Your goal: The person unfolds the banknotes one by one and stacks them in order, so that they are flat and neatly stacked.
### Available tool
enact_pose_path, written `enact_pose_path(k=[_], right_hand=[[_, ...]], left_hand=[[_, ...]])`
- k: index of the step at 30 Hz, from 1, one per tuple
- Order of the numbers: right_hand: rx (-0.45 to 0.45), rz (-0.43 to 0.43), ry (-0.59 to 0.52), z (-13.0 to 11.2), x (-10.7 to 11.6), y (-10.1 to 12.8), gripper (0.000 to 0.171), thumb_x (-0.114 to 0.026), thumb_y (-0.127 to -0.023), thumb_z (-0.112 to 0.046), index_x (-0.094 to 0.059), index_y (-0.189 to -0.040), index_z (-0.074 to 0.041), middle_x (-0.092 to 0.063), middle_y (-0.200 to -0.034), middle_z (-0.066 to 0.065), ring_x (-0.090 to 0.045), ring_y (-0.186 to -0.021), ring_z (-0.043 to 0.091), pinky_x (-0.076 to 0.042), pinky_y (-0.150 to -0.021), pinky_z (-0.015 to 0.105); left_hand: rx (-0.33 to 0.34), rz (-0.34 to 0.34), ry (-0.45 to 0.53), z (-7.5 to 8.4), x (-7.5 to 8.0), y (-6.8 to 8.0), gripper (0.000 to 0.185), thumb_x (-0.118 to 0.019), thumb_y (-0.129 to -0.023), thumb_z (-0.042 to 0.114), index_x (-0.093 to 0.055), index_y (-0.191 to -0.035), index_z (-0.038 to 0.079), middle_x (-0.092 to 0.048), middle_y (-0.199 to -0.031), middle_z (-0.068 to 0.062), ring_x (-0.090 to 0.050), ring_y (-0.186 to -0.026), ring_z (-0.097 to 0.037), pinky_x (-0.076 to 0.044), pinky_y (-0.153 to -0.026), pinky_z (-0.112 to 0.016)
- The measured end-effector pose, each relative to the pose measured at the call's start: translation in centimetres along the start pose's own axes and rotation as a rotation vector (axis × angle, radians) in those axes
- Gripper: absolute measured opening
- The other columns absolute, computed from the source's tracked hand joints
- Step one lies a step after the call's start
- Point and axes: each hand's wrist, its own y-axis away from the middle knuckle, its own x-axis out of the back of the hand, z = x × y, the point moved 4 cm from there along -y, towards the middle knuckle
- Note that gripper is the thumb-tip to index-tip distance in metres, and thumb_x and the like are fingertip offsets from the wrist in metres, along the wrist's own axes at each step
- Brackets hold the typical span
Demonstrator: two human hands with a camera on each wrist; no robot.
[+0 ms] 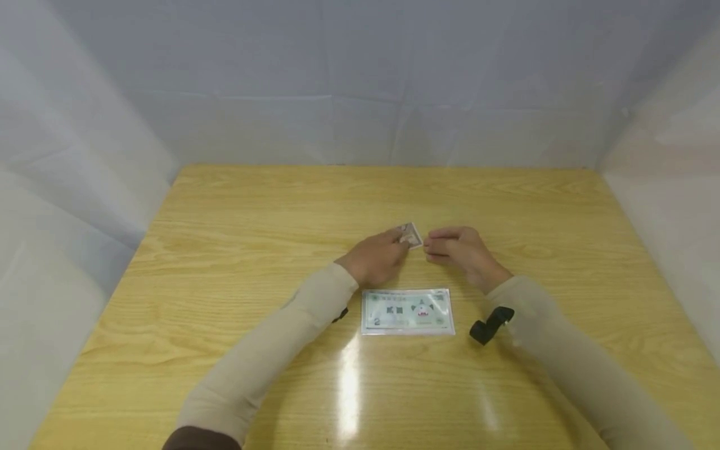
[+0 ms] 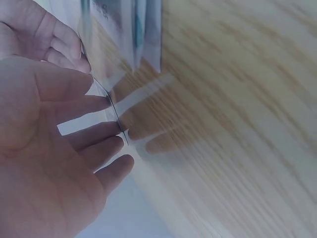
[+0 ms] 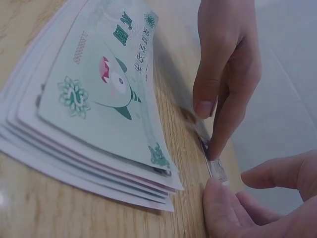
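Observation:
My left hand (image 1: pixel 379 256) holds a small brownish paper note (image 1: pixel 413 234) over the far middle of the table, with a corner poking out to the right of its fingers. In the right wrist view the left thumb and fingers point down at that note (image 3: pixel 218 171), seen almost edge-on. Close by its right end is my right hand (image 1: pixel 458 250), thumb and fingers apart in the right wrist view. Nearer me lies a stack of play banknotes (image 1: pixel 407 312), the top one green with a cartoon figure. The left wrist view shows the left fingers (image 2: pixel 99 131) along a thin dark edge.
The wooden table (image 1: pixel 225 219) has a glossy, reflecting top. White cloth (image 1: pixel 365 75) hangs behind it and on both sides. A black strap (image 1: pixel 491 325) sticks out from the right wrist beside the banknote stack.

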Motion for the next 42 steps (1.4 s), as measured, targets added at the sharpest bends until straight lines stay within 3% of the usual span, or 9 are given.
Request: enact_pose_path(k=[6, 14, 24, 31, 35, 38, 42], right_hand=[[-0.012, -0.005, -0.016, 0.0, 0.0, 0.1, 0.045, -0.058, -0.099, 0.004, -0.044, -0.141, 0.014, -0.053, -0.133, 0.027, -0.066, -0.107, 0.025, -0.053, -0.102, 0.033], [0.010, -0.036, -0.004, -0.3, 0.3, 0.4, 0.047, -0.057, -0.099, 0.004, -0.040, -0.141, 0.016, -0.051, -0.134, 0.030, -0.063, -0.113, 0.031, -0.052, -0.104, 0.034], [-0.004, -0.065, -0.060, -0.1, 0.3, 0.4, 0.049, -0.056, -0.098, 0.006, -0.037, -0.142, 0.018, -0.051, -0.132, 0.030, -0.066, -0.106, 0.025, -0.052, -0.104, 0.034], [-0.022, -0.061, -0.064, -0.2, 0.2, 0.6, 0.049, -0.057, -0.099, 0.003, -0.039, -0.144, 0.014, -0.051, -0.133, 0.027, -0.063, -0.116, 0.030, -0.050, -0.106, 0.035], [-0.016, -0.068, -0.083, -0.3, 0.1, 0.8, 0.051, -0.057, -0.100, 0.003, -0.038, -0.146, 0.012, -0.051, -0.133, 0.026, -0.062, -0.119, 0.032, -0.050, -0.106, 0.035], [-0.012, -0.081, -0.117, -0.2, 0.0, 1.1, 0.053, -0.056, -0.099, 0.004, -0.035, -0.147, 0.011, -0.049, -0.134, 0.026, -0.063, -0.117, 0.031, -0.049, -0.107, 0.036], [-0.009, -0.101, -0.179, -0.1, -0.2, 1.3, 0.055, -0.055, -0.098, 0.008, -0.033, -0.149, 0.011, -0.048, -0.137, 0.028, -0.065, -0.112, 0.027, -0.048, -0.109, 0.037]], left_hand=[[-0.010, -0.022, -0.036, 0.3, -0.1, 0.1, 0.046, -0.035, -0.110, 0.021, -0.041, -0.153, 0.005, -0.027, -0.163, -0.021, -0.030, -0.149, -0.034, -0.025, -0.123, -0.043], [-0.010, -0.036, -0.053, 0.6, -0.1, 0.4, 0.044, -0.043, -0.108, 0.020, -0.046, -0.151, 0.007, -0.032, -0.160, -0.024, -0.037, -0.144, -0.038, -0.032, -0.120, -0.047], [0.004, -0.041, -0.044, 0.9, -0.3, 0.5, 0.046, -0.044, -0.108, 0.022, -0.045, -0.152, 0.009, -0.037, -0.156, -0.023, -0.046, -0.137, -0.037, -0.042, -0.114, -0.047], [-0.015, 0.009, -0.026, 0.9, -0.4, 0.5, 0.030, -0.049, -0.106, 0.021, -0.064, -0.130, 0.009, -0.053, -0.137, -0.016, -0.058, -0.114, -0.027, -0.054, -0.098, -0.039], [-0.021, 0.045, 0.018, 0.9, -0.4, 0.6, 0.025, -0.050, -0.106, 0.022, -0.067, -0.119, 0.010, -0.053, -0.140, -0.016, -0.058, -0.112, -0.026, -0.054, -0.096, -0.038], [-0.033, 0.078, 0.083, 1.0, -0.3, 0.7, 0.020, -0.050, -0.106, 0.022, -0.066, -0.109, 0.010, -0.060, -0.126, -0.012, -0.061, -0.098, -0.022, -0.057, -0.085, -0.033], [-0.054, 0.124, 0.222, 1.2, -0.1, 0.8, 0.017, -0.050, -0.107, 0.020, -0.063, -0.102, 0.011, -0.062, -0.092, -0.003, -0.058, -0.073, -0.016, -0.055, -0.063, -0.027]])
